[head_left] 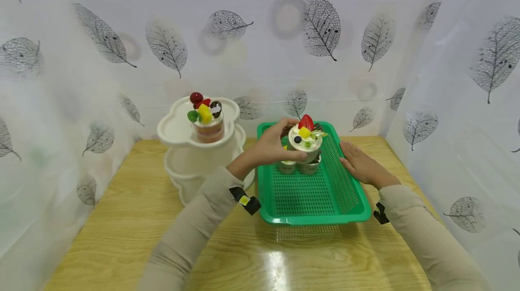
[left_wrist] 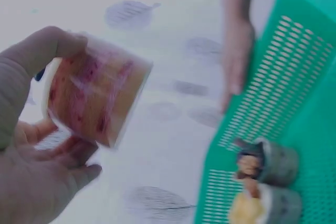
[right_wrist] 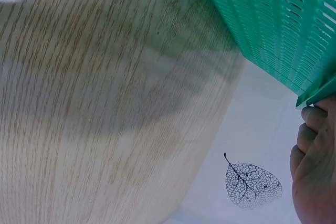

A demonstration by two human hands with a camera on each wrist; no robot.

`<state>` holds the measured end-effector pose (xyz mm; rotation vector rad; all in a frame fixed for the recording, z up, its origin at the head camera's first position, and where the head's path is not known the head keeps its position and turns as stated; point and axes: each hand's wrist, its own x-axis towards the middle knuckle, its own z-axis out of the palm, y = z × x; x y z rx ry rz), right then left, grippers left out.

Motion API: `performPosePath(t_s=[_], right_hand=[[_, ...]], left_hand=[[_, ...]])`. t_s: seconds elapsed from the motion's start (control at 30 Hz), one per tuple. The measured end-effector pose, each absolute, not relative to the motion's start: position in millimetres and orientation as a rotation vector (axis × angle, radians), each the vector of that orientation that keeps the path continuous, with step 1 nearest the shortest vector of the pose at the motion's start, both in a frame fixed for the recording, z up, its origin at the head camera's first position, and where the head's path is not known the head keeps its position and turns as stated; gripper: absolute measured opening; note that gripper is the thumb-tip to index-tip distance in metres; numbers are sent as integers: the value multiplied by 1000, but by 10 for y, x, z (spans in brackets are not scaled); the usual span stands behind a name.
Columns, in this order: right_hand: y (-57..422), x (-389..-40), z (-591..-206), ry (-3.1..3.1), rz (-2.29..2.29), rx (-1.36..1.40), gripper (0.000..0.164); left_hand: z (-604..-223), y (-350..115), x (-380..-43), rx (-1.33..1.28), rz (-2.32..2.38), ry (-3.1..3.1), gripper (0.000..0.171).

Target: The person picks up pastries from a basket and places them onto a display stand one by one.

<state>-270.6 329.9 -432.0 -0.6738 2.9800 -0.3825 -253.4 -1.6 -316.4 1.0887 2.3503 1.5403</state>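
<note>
My left hand grips a clear dessert cup between thumb and fingers, above the green plastic basket. White cream, a strawberry, a yellow fruit cube and a blueberry top this cup. In the left wrist view its side shows pink and tan layers. Two smaller dessert cups, one of them a cup with dark topping, stand inside the basket below it. On the basket's right rim rests my right hand, its fingers extended along the edge.
Left of the basket stands a white tiered stand with scalloped plates. Its top plate bears a fruit-topped dessert cup. Everything sits on a wood-grain table, and leaf-print curtains hang behind and at both sides.
</note>
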Motion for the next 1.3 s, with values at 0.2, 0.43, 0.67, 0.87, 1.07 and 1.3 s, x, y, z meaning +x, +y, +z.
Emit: performPosePath(t_s=[0.2,0.43,0.67,0.87,1.07,1.3], right_hand=[[3312,-2696,-4336,2987,-395,-666,64],[3320,-2702,-4326,2966,-409,-652,64],[3327,-2720,-4313,2952,-430,-636,65],[3319,-2720,-4322,2946,-444,-632,66],[3318,-2702,-4321,2944,-455,-626,66],[3309,-2713,-4332,2961,-442,-644,64]], left_hand=[[-2970,-310,-2343,1027,1724,2388,73],[-2739,-695,-2105,871,2030,2435,75],[-2588,-1113,-1975,695,2397,2396,69],[-2523,-1469,-1946,608,2640,2408,68],[-2575,-1792,-2027,446,2662,2570,66],[-2745,-1988,-2164,152,2533,2734,70]])
